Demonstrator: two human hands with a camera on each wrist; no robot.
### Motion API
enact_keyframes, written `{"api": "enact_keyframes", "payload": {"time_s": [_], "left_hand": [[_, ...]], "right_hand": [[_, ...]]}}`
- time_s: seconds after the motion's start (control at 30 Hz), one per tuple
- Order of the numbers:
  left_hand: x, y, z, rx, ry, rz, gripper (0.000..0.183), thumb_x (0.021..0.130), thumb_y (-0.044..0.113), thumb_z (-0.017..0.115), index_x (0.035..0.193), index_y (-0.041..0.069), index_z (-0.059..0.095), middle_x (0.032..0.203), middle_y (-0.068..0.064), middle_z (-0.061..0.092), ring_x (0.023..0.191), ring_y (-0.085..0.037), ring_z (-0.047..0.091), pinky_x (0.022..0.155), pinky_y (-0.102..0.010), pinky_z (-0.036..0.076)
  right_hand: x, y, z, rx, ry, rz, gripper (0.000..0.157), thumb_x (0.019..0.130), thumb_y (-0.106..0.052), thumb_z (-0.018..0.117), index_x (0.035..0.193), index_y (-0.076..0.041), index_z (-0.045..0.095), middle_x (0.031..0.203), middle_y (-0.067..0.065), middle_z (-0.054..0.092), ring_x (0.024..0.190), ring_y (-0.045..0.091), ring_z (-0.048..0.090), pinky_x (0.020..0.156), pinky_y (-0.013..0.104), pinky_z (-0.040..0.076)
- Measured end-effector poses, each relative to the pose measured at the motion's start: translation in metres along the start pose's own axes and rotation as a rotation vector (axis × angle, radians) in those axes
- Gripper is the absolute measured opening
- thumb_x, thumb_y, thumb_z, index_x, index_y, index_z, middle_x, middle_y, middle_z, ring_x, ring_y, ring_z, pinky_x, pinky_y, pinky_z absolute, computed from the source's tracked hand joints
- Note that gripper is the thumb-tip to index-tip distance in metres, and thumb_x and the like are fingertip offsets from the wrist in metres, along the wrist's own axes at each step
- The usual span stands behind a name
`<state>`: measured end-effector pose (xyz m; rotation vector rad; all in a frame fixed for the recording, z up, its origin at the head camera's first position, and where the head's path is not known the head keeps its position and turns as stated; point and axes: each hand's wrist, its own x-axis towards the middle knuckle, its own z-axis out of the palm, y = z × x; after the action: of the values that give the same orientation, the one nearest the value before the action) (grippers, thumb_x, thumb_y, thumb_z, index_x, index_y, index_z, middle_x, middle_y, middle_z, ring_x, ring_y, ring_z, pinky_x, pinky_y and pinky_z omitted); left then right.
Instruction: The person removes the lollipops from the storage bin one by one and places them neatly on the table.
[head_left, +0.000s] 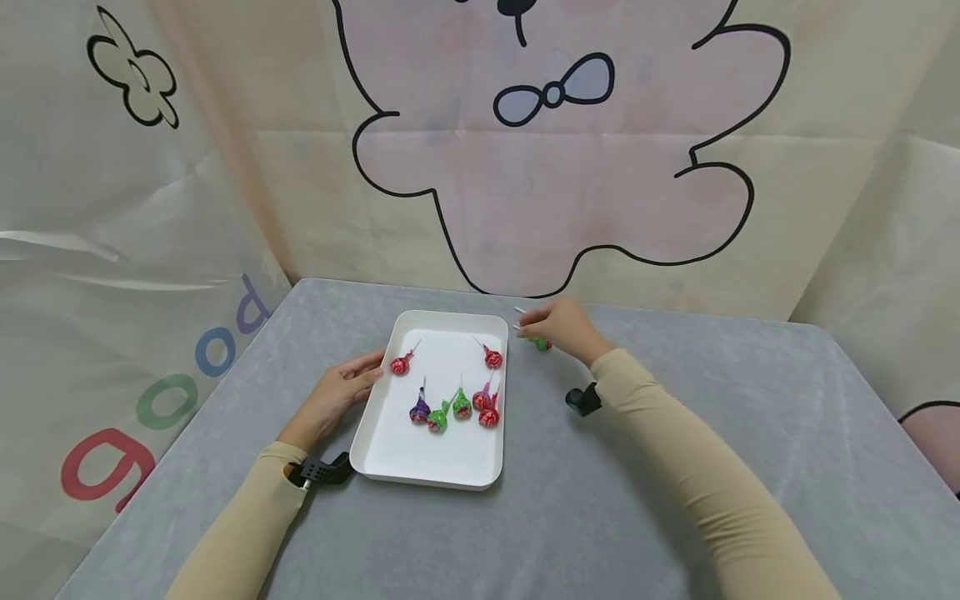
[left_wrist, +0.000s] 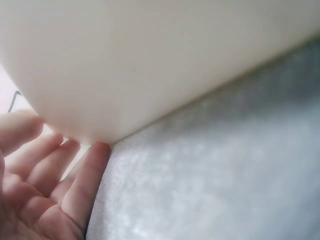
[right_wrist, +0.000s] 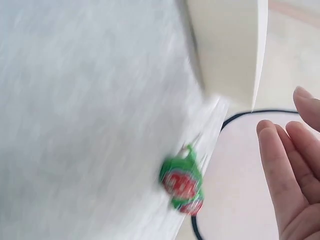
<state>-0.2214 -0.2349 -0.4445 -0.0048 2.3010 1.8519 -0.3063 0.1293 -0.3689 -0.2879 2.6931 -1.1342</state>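
My left hand (head_left: 348,389) is at the left side of a white tray (head_left: 420,462). In the left wrist view its fingertips touch the tray's outer wall, low by the tabletop. Inside the tray lie several wrapped lollipops, among them a purple lollipop (head_left: 420,411), a green lollipop (head_left: 462,406) and a red lollipop (head_left: 401,364). Beyond the tray's far right corner, my right hand (head_left: 562,327) hovers over green-and-red lollipops (right_wrist: 181,182) on the table. Their white sticks show by its fingertips in the head view. The right wrist view shows its thumb apart from the fingers, nothing between them.
A grey cloth (head_left: 637,533) covers the table. Behind it hangs a pale sheet with a cartoon outline and a bow (head_left: 552,93). Another sheet with coloured letters (head_left: 214,352) hangs at the left. Each wrist wears a black strap (head_left: 322,472).
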Motion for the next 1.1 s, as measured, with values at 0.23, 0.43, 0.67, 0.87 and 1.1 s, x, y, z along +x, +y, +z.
{"api": "enact_keyframes", "payload": {"time_s": [0.23, 0.43, 0.67, 0.87, 1.1], "left_hand": [[-0.002, 0.001, 0.0, 0.007, -0.005, 0.002, 0.061, 0.101, 0.033, 0.059, 0.152, 0.007, 0.041, 0.155, -0.017, 0.043, 0.137, -0.032, 0.048, 0.098, -0.026, 0.053], [-0.002, 0.002, -0.001, -0.004, 0.002, -0.01, 0.059, 0.1, 0.031, 0.06, 0.151, 0.008, 0.042, 0.155, -0.015, 0.044, 0.137, -0.03, 0.048, 0.097, -0.024, 0.053], [-0.003, 0.004, -0.002, -0.014, 0.007, -0.016, 0.058, 0.101, 0.03, 0.059, 0.152, 0.008, 0.041, 0.155, -0.014, 0.044, 0.137, -0.03, 0.049, 0.095, -0.023, 0.054], [-0.003, 0.003, -0.002, -0.028, 0.0, -0.014, 0.059, 0.1, 0.031, 0.06, 0.152, 0.008, 0.041, 0.155, -0.014, 0.044, 0.137, -0.031, 0.048, 0.095, -0.023, 0.054], [-0.002, 0.002, 0.0, -0.044, -0.012, -0.007, 0.058, 0.101, 0.029, 0.059, 0.152, 0.007, 0.041, 0.155, -0.015, 0.044, 0.136, -0.028, 0.049, 0.096, -0.024, 0.053]], "right_hand": [[0.001, -0.02, 0.016, 0.046, -0.044, 0.021, 0.035, 0.085, -0.03, 0.079, 0.115, -0.012, 0.076, 0.119, 0.007, 0.073, 0.107, 0.023, 0.065, 0.093, 0.041, 0.054], [0.003, -0.044, 0.028, 0.113, -0.063, 0.021, 0.033, 0.083, -0.028, 0.081, 0.112, -0.012, 0.077, 0.113, 0.006, 0.076, 0.103, 0.022, 0.07, 0.103, 0.047, 0.049], [0.003, -0.07, 0.045, 0.22, -0.073, 0.061, 0.034, 0.084, -0.026, 0.081, 0.111, -0.007, 0.076, 0.109, 0.009, 0.076, 0.104, 0.025, 0.072, 0.102, 0.04, 0.052], [0.004, -0.085, 0.064, 0.364, -0.134, 0.094, 0.035, 0.085, -0.02, 0.08, 0.113, 0.0, 0.073, 0.109, 0.014, 0.076, 0.105, 0.028, 0.072, 0.096, 0.038, 0.056], [0.007, -0.095, 0.086, 0.396, -0.135, 0.102, 0.033, 0.084, -0.017, 0.081, 0.109, 0.002, 0.074, 0.106, 0.015, 0.076, 0.097, 0.026, 0.074, 0.091, 0.037, 0.058]]}}
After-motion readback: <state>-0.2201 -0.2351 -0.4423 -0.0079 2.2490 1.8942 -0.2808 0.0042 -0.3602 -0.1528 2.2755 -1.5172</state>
